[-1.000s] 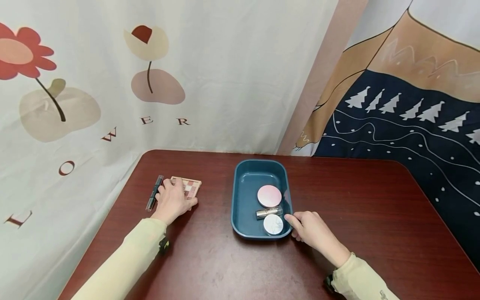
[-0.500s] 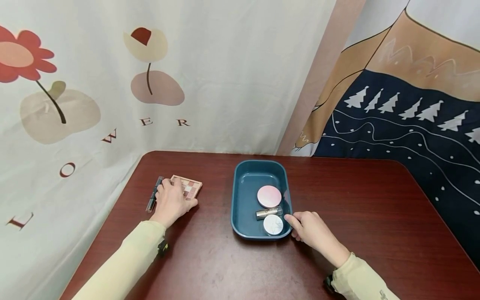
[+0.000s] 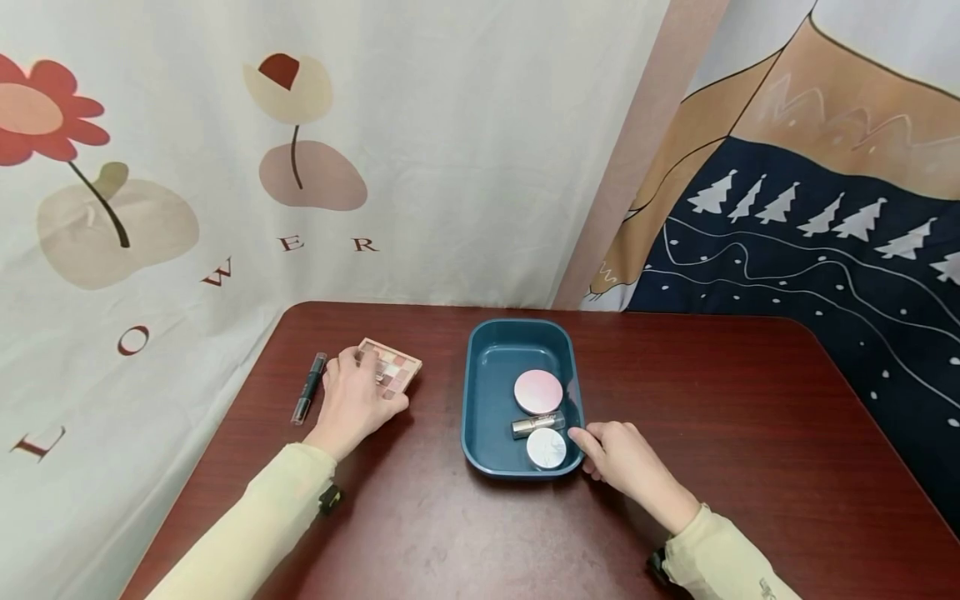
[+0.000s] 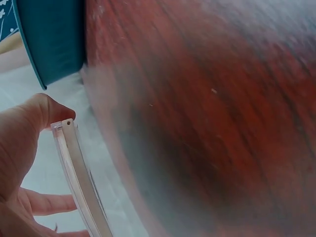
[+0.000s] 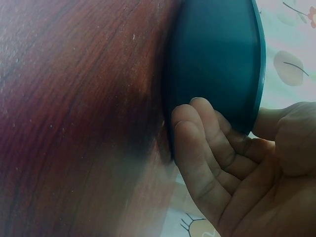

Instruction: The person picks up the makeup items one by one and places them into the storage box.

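Note:
My left hand [image 3: 356, 403] grips an eyeshadow palette [image 3: 400, 369] by its edges, thumb on the near side and fingers on the far side. In the left wrist view the palette [image 4: 81, 173] is seen edge-on, raised off the table. A blue tray [image 3: 491, 375] stands to its right, holding a pink round compact [image 3: 538, 392], a lipstick tube [image 3: 536, 425] with a clear cap, and a white round case [image 3: 546, 449]. My right hand [image 3: 624, 460] holds the tray's near right corner, thumb over the rim and fingers against the outer wall [image 5: 217, 64].
A dark double-ended pen-like stick [image 3: 308, 389] lies on the brown table [image 3: 720, 400], left of my left hand. A printed curtain [image 3: 465, 167] hangs right behind the table's back edge.
My left hand has moved a little to the right and lifted the palette, which has come away from the pen-like stick. My right hand and the tray have stayed in place.

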`<state>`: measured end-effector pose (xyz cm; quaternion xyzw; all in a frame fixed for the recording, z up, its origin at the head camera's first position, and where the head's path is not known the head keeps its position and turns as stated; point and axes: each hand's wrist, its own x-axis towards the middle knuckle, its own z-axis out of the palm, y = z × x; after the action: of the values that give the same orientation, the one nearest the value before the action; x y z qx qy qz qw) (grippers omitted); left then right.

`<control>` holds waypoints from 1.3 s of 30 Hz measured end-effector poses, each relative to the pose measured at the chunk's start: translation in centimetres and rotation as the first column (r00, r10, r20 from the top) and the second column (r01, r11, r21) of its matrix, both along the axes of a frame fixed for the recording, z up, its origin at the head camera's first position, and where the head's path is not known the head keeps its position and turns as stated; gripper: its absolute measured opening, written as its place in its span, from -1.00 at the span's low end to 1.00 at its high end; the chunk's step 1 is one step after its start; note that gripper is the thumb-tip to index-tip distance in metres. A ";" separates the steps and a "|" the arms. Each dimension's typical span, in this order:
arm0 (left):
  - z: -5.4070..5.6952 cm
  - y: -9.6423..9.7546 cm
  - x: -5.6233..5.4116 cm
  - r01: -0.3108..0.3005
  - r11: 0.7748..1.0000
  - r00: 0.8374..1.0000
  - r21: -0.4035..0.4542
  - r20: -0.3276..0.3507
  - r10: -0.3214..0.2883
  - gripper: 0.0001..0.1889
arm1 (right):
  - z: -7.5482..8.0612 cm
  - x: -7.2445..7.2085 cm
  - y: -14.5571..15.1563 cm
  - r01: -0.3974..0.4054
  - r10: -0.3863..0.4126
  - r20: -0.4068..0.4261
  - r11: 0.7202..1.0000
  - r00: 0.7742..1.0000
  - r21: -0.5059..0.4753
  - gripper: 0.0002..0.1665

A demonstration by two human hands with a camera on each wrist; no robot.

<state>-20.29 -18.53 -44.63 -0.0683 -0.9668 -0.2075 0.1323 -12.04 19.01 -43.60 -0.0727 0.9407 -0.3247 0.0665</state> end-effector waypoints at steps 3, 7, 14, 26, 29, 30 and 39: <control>0.3 0.3 0.2 0.020 1.000 1.000 0.010 -0.016 -0.020 -0.42 | 0.0 0.0 0.0 0.000 0.000 0.000 1.000 1.000 0.001 -0.54; 0.8 0.7 0.4 0.043 0.999 0.999 0.012 -0.033 -0.043 -0.39 | 0.0 -0.1 0.0 0.000 0.000 0.006 1.000 1.000 0.001 -0.54; 1.5 1.4 0.5 0.087 0.996 0.994 0.025 -0.061 -0.085 -0.36 | 0.0 -0.2 -0.1 0.005 -0.005 0.011 1.000 1.000 0.010 -0.55; 2.5 2.7 1.0 0.157 0.985 0.981 0.074 -0.124 -0.147 -0.34 | 0.1 -0.3 -0.2 0.016 -0.017 0.042 1.000 0.999 0.016 -0.57; 2.6 3.0 1.1 0.170 0.982 0.978 0.079 -0.136 -0.158 -0.32 | 0.1 -0.3 -0.2 0.015 -0.016 0.041 1.000 0.999 0.018 -0.56; 2.7 3.1 1.1 0.174 0.982 0.977 0.079 -0.141 -0.162 -0.32 | 0.1 -0.3 -0.2 0.015 -0.016 0.041 1.000 0.999 0.018 -0.56; 3.0 4.1 1.5 0.192 0.977 0.971 0.089 -0.165 -0.175 -0.34 | 0.0 -0.2 -0.2 0.017 -0.017 0.040 1.000 0.999 0.021 -0.56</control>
<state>-18.80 -14.38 -41.62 -0.1665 -0.9309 -0.2629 0.1911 -12.23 18.79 -43.56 -0.0575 0.9430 -0.3169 0.0835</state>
